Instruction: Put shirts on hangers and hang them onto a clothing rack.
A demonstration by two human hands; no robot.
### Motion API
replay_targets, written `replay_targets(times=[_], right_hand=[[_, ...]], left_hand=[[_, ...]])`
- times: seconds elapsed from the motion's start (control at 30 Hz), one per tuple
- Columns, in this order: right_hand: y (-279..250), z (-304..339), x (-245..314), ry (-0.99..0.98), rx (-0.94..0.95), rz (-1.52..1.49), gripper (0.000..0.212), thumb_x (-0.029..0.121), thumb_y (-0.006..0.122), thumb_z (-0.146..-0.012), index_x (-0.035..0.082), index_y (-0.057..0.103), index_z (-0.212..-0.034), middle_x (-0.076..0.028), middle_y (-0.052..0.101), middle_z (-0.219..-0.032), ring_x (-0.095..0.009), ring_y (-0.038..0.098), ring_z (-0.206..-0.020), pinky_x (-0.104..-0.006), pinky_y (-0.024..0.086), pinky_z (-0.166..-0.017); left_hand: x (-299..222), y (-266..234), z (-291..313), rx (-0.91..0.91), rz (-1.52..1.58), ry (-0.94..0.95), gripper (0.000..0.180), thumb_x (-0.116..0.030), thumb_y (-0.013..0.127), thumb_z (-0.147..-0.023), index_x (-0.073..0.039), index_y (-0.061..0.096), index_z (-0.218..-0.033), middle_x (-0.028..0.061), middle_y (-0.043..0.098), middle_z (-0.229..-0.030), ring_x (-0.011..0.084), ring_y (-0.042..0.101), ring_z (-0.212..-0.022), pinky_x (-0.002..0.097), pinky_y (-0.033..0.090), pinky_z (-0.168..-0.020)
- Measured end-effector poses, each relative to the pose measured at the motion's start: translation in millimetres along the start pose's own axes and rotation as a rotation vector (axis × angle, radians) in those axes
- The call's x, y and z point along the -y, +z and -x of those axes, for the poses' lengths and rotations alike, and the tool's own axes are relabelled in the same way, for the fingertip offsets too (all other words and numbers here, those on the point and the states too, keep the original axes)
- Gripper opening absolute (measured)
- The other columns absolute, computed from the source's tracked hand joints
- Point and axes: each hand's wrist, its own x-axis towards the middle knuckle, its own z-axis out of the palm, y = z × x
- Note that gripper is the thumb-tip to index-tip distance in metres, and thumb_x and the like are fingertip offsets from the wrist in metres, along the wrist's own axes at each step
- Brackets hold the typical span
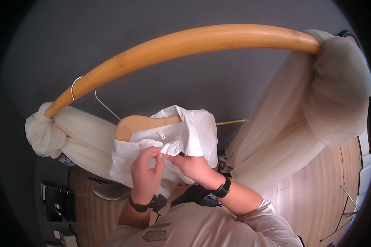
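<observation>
A white shirt hangs on a wooden hanger, whose wire hook loops over a thick bamboo pole. My left hand pinches the shirt's front edge just below the neck opening, thumb and forefinger together. Close against it, my right hand is closed on the same white fabric, its fingertips partly hidden behind the cloth. Whether a button lies between the fingers is too small to make out. Inside the neck shows a small label.
Sheer pale fabric is knotted round the pole's left end and, as a larger drape, round its right end. Behind stands a dark grey wall. Wood flooring lies below, with a thin metal stand at the right.
</observation>
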Motion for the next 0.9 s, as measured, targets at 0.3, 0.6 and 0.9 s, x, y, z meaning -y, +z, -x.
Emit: replay_targets(times=[0.3,0.6,0.9], right_hand=[[-31,-10,17,0.422,0.218,-0.237,0.020,0.018,0.073,-0.096,0.004,0.069,-0.082,0.002,0.059,-0.073,-0.005,0.047,-0.067,-0.0230,0.039,-0.060],[-27,-11,11,0.376,0.225,-0.184,0.012,0.013,0.069,-0.100,0.003,0.072,-0.102,0.003,0.064,-0.085,-0.006,0.052,-0.074,-0.0237,0.042,-0.067],[-14,-2,-10,0.212,0.177,0.114,0.018,0.016,0.069,-0.098,-0.001,0.067,-0.090,0.004,0.060,-0.075,-0.004,0.046,-0.069,-0.0264,0.042,-0.060]], left_hand=[[-9,10,-1,0.031,0.028,0.068,0.023,0.002,0.073,-0.086,-0.001,0.066,-0.108,0.0128,0.072,-0.094,0.0260,0.073,-0.082,0.0333,0.056,-0.072],[-7,12,0,-0.002,-0.160,0.132,0.034,0.005,0.073,-0.083,0.000,0.063,-0.115,0.0107,0.069,-0.087,0.0198,0.068,-0.078,0.0293,0.054,-0.072],[-21,-35,11,-0.088,-0.172,0.383,0.039,-0.003,0.074,-0.079,-0.004,0.067,-0.117,0.0123,0.069,-0.094,0.0307,0.066,-0.088,0.0408,0.053,-0.079]])
